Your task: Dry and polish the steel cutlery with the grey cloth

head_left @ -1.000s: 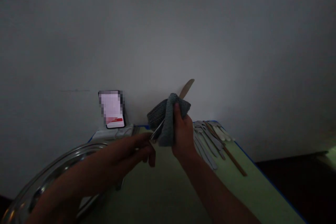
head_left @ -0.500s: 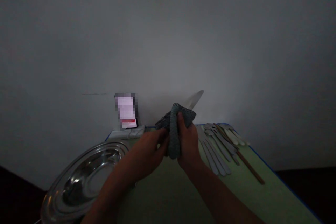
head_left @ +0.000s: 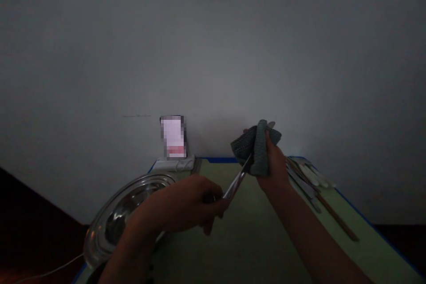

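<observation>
My left hand (head_left: 199, 204) pinches the handle end of a shiny metal table knife (head_left: 235, 183) that slants up to the right. A grey cloth (head_left: 261, 153) is folded round the knife's middle. Gripping the cloth from the right side is my right hand (head_left: 276, 164), its thumb along the front of the fold. The knife's rounded blade tip pokes out above the cloth, while the rest of the blade is hidden in it. Both hands are above the table, with the wall behind.
A wide steel basin (head_left: 109, 217) stands at the left, partly behind my left forearm. Behind it a phone (head_left: 173, 137) leans against the wall above a white packet (head_left: 166, 164). Several pieces of cutlery (head_left: 304, 186) and brown chopsticks (head_left: 336, 216) lie on the green tabletop (head_left: 213, 248).
My right hand and the cloth have shifted right, nearer the blade tip. My left hand, lower now, shows the knife's handle stretching between the hands. The view has turned slightly.
</observation>
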Demonstrator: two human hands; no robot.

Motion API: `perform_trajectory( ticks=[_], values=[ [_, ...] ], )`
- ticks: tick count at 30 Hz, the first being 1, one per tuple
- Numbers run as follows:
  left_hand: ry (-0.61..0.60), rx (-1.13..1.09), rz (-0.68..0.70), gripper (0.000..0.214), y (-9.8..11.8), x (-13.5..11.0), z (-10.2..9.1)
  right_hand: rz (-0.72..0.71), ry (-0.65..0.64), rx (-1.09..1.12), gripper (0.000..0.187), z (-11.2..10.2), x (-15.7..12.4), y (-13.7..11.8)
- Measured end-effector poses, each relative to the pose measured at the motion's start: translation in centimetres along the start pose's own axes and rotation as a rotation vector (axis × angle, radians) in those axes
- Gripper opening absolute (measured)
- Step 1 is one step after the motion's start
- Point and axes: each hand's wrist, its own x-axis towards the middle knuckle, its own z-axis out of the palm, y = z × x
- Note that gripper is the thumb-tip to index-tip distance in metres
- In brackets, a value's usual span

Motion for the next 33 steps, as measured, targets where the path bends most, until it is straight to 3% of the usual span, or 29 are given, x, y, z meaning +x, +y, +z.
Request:
perform_trajectory(
  ticks=[5,9,12,19,25,29,33],
  values=[
    [-0.091,-0.025,-0.009,0.032,-0.1,0.6,0.6,-0.015,0.038,0.075,0.03,-0.3,0.6,-0.5],
    [0.037,-0.091,0.0,0.032,0.1,3.0,2.1,-0.012,0.046,0.077,0.035,0.1,0.3,-0.3],
    [0.034,-0.049,0.04,0.032,0.3,3.8,2.7,-0.005,0.034,0.055,0.036,0.0,0.5,-0.1],
    [-0.129,0.081,0.015,0.03,0.1,1.5,1.6,-0.138,0.124,0.057,0.029,-1.5,2.4,-2.0],
    [-0.093,-0.021,-0.029,0.036,-1.3,-0.2,-0.5,-0.163,0.225,0.128,0.026,-2.7,3.8,-3.0],
    [-0.001,-0.071,-0.049,0.039,-2.2,-0.3,-1.2,-0.029,0.111,-0.002,0.031,-2.6,3.8,-1.6],
    [0.0,-0.062,-0.015,0.038,-1.8,0.4,-0.8,0.091,0.039,-0.05,0.036,-1.3,2.4,0.1]
  ],
)
